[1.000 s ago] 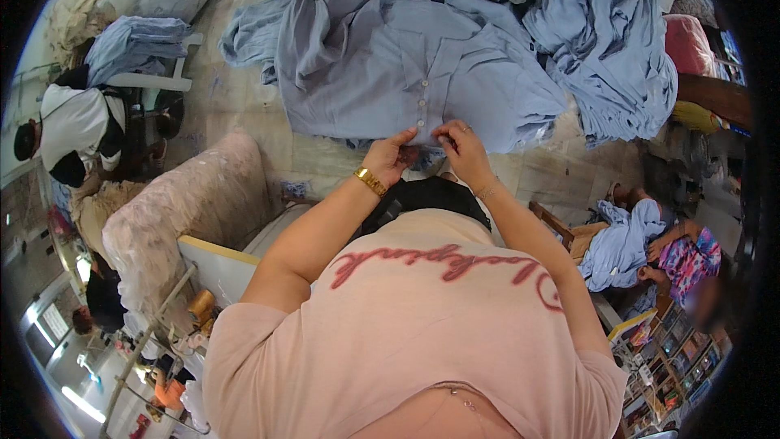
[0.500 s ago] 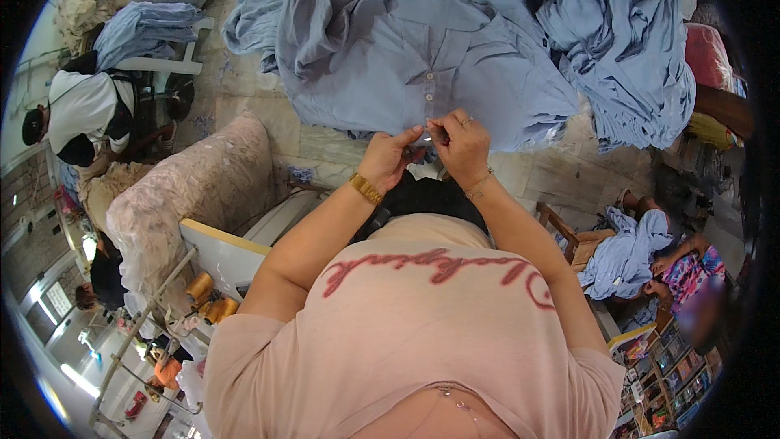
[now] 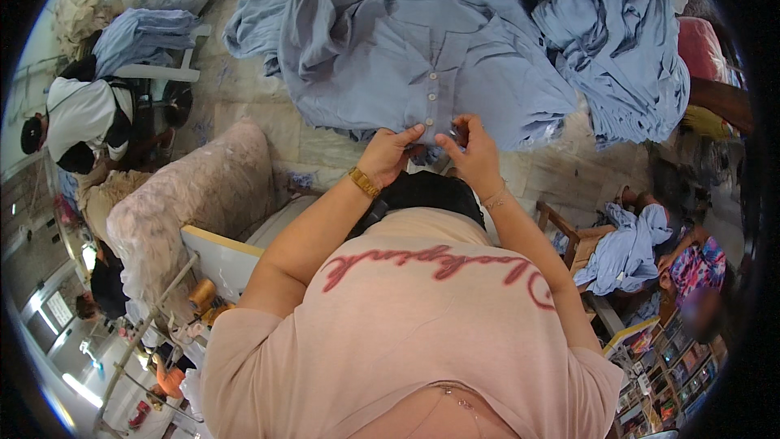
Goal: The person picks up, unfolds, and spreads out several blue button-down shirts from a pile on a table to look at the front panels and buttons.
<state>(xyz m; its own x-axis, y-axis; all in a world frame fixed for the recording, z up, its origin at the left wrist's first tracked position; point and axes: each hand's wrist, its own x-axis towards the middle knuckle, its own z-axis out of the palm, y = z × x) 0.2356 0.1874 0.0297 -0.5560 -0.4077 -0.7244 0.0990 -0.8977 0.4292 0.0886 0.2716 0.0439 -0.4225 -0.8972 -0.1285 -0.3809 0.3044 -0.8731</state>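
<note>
A blue-grey shirt (image 3: 349, 65) with a line of small white buttons down its front placket lies spread in front of me, its neck opening away from me. At its near edge my left hand (image 3: 388, 156) pinches the bottom of the placket, thumb on top. Close by on the right, my right hand (image 3: 475, 154) grips the same edge between thumb and bent fingers, just right of the lowest visible button. The fingers beneath the cloth are partly hidden.
A heap of blue garments (image 3: 609, 57) lies right of the shirt. Folded blue cloth (image 3: 146, 39) rests on a white stand at the left. A large wrapped bundle (image 3: 195, 183) stands at my near left. People sit at work on both sides.
My right hand has moved slightly right and down, its thumb and fingers spreading from a tight pinch. More of the placket's lower end shows between my hands. My left hand stays nearly still.
</note>
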